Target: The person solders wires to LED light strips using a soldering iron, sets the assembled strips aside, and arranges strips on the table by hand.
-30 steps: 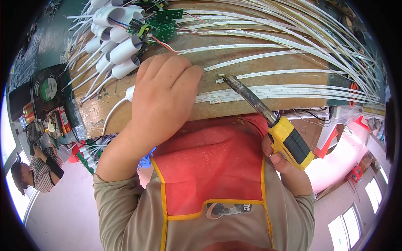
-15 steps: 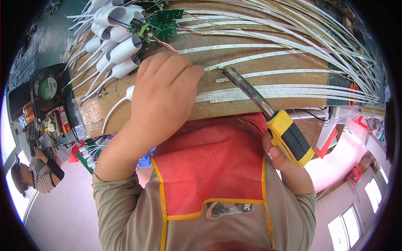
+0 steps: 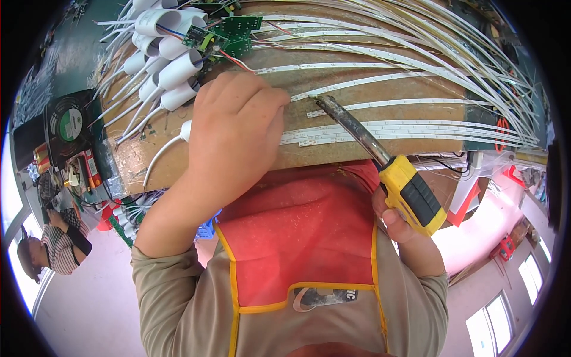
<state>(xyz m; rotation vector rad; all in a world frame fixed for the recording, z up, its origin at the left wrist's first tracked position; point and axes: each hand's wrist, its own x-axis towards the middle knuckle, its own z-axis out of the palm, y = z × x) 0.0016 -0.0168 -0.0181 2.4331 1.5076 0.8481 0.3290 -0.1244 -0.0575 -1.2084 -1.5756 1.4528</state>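
**Left hand [image 3: 238, 122] curled over the work, right hand [image 3: 397, 221] wrapped round the soldering iron [image 3: 380, 157]!**

Out on the far left, a person [image 3: 59, 247] in a striped top, and then a black fan [image 3: 70, 124] beside the counter [image 3: 134, 168]. Next along come the white tubes [image 3: 178, 70], piled up, cables trailing leftward. Look at those open mouths: blue and red wires run out of an upper one towards the green circuit boards [image 3: 229, 37]; what else sits inside the tubes is in shadow. Another white tube [image 3: 185, 130] peeks out from behind the left hand, its white cable looping towards the near edge.

That left hand has barely budged over the last second, fingers bent in; what they pinch is hidden, so I cannot tell. Just to its right is the end of an LED strip [image 3: 357, 84], and here's the change! A second ago the iron's tip was by the end of the nearer strip [image 3: 404, 104]; now it's up at this farther one, though contact is too small to call. The right hand is clenched firmly on the yellow-and-black handle.
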